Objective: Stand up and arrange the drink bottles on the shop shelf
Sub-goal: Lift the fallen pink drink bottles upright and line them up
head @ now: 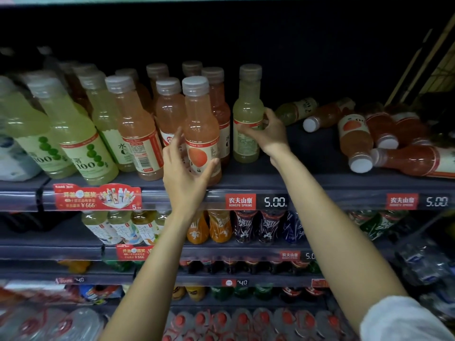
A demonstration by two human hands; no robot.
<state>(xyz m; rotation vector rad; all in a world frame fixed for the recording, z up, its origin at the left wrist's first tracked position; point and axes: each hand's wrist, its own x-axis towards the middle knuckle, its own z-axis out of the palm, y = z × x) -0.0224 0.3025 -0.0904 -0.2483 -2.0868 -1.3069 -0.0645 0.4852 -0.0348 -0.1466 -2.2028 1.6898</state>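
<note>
Shop shelf (246,185) edge runs nearest, under both raised arms. Just above it the left hand (183,173) hovers with fingers spread around an upright orange bottle (202,134), barely touching. Right of that bottle, the right hand (267,131) grips a standing green bottle (247,114). Farther right, fallen bottles (357,134) lie heaped, so roughly half remains, I judge.

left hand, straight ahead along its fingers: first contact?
Likely the upright orange bottle at the shelf front: the left hand is open around its label, thumb at its right. Whether they already touch is unclear.
</note>
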